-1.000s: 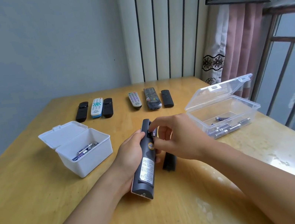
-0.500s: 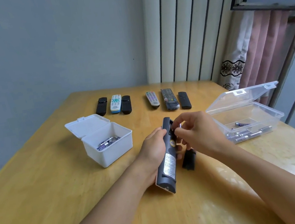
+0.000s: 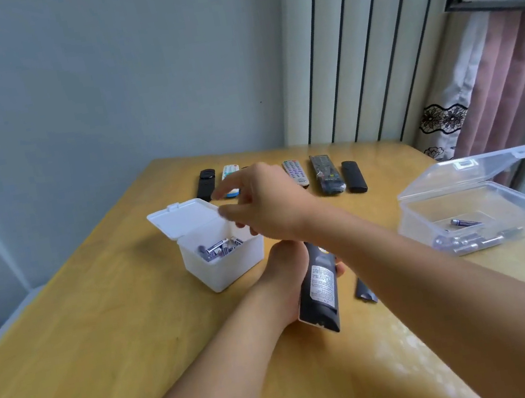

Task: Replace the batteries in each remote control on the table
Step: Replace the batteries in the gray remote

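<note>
My left hand (image 3: 287,274) grips a dark remote (image 3: 319,288), held back side up with its white label showing. Its upper end is hidden under my right forearm. My right hand (image 3: 269,204) reaches across above the open white box (image 3: 231,268), fingers spread, with nothing visible in them. Several used-looking batteries (image 3: 219,248) lie inside that box. The remote's loose battery cover (image 3: 365,292) lies on the table just right of the remote. A clear plastic box (image 3: 469,199) at the right holds several batteries (image 3: 476,237).
A row of remotes lies at the table's far side: a black one (image 3: 206,184), a white and blue one (image 3: 229,173), a grey one (image 3: 295,172), a dark one (image 3: 326,174), another black one (image 3: 354,176). My right hand hides part of the row. Curtains and a window stand at the right.
My right hand has left the remote's battery compartment and swung left to hover over the white box. The left hand still holds the remote. The view has shifted left.
</note>
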`<state>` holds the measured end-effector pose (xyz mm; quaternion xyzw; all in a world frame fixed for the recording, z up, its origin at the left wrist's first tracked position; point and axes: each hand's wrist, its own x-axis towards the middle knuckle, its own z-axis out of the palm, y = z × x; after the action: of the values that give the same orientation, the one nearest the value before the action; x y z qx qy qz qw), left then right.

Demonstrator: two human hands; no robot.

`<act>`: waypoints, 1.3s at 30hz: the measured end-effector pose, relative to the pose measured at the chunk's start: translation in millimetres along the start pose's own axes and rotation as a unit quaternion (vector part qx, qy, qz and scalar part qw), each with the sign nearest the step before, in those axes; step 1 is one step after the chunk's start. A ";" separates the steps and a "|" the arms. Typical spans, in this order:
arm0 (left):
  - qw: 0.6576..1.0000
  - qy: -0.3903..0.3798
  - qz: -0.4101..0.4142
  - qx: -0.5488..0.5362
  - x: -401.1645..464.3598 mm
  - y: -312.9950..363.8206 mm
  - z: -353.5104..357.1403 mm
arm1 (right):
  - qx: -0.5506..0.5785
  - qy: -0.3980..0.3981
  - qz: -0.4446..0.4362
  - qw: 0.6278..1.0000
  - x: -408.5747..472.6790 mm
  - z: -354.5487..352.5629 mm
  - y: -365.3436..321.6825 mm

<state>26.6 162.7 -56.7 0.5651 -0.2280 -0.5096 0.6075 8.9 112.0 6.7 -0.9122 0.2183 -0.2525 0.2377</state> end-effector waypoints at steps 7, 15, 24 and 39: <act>0.996 -0.058 -0.040 -0.053 5.8 -7.7 8.6 | -0.109 0.137 0.021 0.984 -82.9 -93.9 50.4; 0.998 -0.062 -0.018 -0.010 15.1 -16.2 14.5 | -0.203 0.160 0.195 0.946 -144.2 -167.5 135.0; 0.998 -0.052 -0.019 0.021 16.4 -15.6 12.4 | -0.253 0.052 0.333 0.907 -144.9 -179.8 177.0; 0.996 -0.082 -0.004 0.039 18.4 -16.6 9.1 | -0.305 -0.158 0.371 0.863 -105.2 -174.5 208.3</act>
<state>19.8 145.0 -75.0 0.5456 -0.2943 -0.5474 0.5622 -229.3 -54.8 -11.6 -0.8182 0.5666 0.0807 0.0547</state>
